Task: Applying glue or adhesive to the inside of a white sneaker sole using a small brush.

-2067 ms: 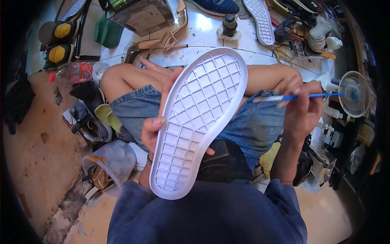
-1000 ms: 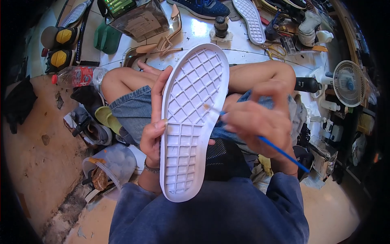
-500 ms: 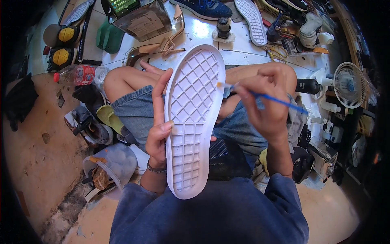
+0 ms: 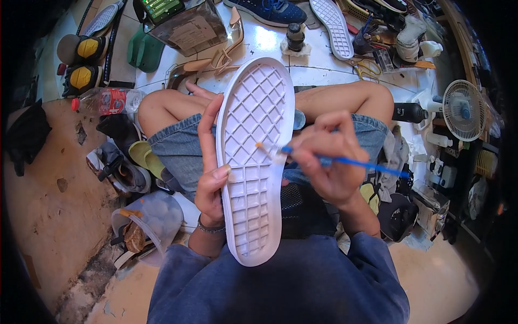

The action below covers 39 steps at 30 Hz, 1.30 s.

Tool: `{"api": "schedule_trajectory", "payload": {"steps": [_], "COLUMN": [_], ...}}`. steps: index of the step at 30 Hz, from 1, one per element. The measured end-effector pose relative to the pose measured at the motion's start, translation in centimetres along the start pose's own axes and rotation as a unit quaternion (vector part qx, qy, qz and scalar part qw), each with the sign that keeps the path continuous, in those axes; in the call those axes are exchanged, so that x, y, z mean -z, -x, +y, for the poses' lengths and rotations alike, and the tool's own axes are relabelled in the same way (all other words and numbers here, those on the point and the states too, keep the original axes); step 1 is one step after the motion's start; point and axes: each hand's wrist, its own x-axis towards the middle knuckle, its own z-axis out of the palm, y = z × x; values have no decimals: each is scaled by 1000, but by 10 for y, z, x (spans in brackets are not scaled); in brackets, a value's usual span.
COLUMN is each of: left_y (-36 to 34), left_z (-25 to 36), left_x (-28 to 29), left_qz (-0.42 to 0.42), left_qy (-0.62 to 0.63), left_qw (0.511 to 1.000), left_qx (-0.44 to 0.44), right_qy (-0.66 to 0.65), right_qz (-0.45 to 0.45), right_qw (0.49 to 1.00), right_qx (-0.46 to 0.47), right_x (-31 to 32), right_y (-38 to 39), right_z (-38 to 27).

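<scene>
Nearest the camera: blue-sleeved forearms enter from 6 o'clock. The white shoe sole (image 4: 253,156) stands lengthwise over the lap, heel end toward 6 o'clock and toe end toward 12, with its gridded inner face turned up at the camera, presumably so every cell is open to the brush.

Left hand (image 4: 211,162) at 9 o'clock of the sole: closed around the sole's left edge, thumb pressed on the rim about mid-length, fingers running up behind toward the toe. This grip props the sole at a steep tilt and leaves the whole grid face unobstructed.

Right hand (image 4: 329,162) at 3 o'clock of the sole: pinched pen-fashion on a blue-handled brush (image 4: 345,160). The handle trails off toward 3 o'clock; the pale tip touches the grid near the sole's waist. The short grip near the ferrule likely gives fine control within single cells.

Beneath: bare knees and denim shorts (image 4: 178,146), legs folded, serving as a rest.

Middle ring, at 8 o'clock: a clear plastic container (image 4: 148,221) on the floor, within left reach. At 10 o'clock: a plastic bottle (image 4: 108,101) lying on its side.

Far, at 12 o'clock: a second white sole (image 4: 334,27), a blue sneaker (image 4: 267,11) and a small dark jar (image 4: 295,36) on the pale tiled floor. At 2 o'clock: a small white fan (image 4: 463,108).
</scene>
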Motion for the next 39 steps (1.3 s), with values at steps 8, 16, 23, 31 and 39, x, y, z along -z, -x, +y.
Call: {"api": "schedule_trajectory", "payload": {"steps": [8,16,23,31,39], "left_y": [0,2,1,-1,-2], "left_z": [-1,0,0,2,7], "left_x": [0,-4,-1,0,22], "left_qz": [-3,15,23,30,45], "left_qy": [-5,-10,-5,-3,100], "left_qw": [1000,1000,1000,1000,992], "left_qx": [-9,-9,2,-5,61], "right_qy": [9,53,128,126,130], "right_qz": [-42,-26,17,11,-47], "right_qw": [999,997,991,992,989], "right_qx": [20,41,25,-15,53], "right_x": [2,2,10,2,-1], "right_y": [0,1,-7,-8,-20], "right_z": [-6,3,23,26,20]}}
